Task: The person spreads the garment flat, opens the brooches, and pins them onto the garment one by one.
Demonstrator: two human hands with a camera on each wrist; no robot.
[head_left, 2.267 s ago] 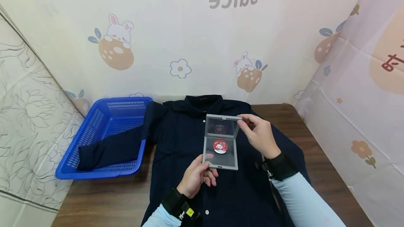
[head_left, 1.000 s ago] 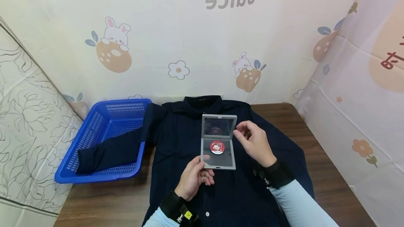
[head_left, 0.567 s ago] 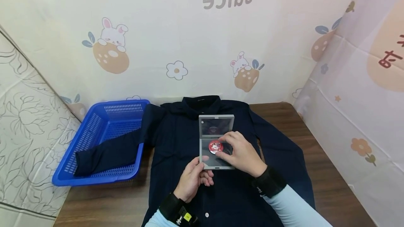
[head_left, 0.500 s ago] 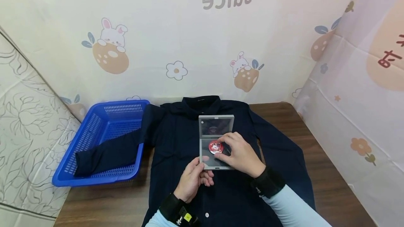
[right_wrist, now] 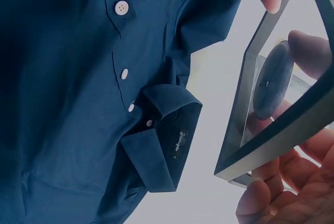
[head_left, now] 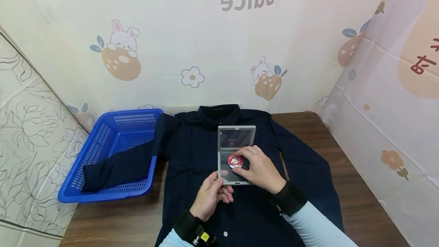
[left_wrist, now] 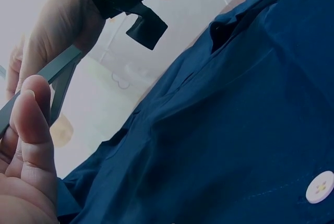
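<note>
In the head view, a grey-framed hinged display case with clear film panels stands opened above the shirt. A round red button badge with a white cartoon figure sits on its lower panel. My left hand grips the case's lower left corner between thumb and fingers. My right hand reaches over the lower panel, thumb and index finger pinching the badge's edges. From below, the right wrist view shows the back of the badge between fingertips. The left wrist view shows the case's edge behind my left thumb.
A dark navy button-up shirt is spread on the wooden table. One sleeve lies inside a blue plastic basket at the left. Printed cloth hangs behind the table and along its sides.
My right hand has let go of the lid's upper right corner and moved down and left to the badge. The left hand still holds the case; the lid stays raised.
</note>
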